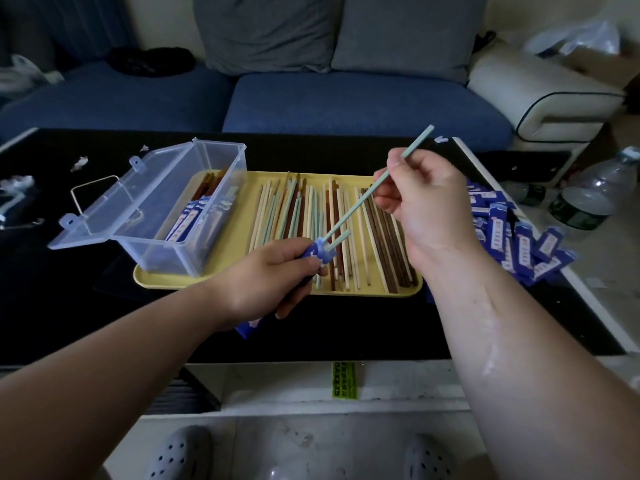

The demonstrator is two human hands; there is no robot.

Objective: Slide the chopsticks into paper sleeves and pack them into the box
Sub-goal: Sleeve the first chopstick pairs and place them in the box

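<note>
clear box (162, 254) of sleeved chopsticks (188, 220)

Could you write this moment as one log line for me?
left hand: holds blue sleeve | right hand: holds green chopstick, tip at sleeve mouth | box: open, on tray

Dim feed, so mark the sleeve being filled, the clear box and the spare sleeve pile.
sleeve being filled (313, 253): head view, open mouth end.
clear box (156, 252): head view, near end wall.
spare sleeve pile (523, 247): head view, a middle sleeve.
</note>
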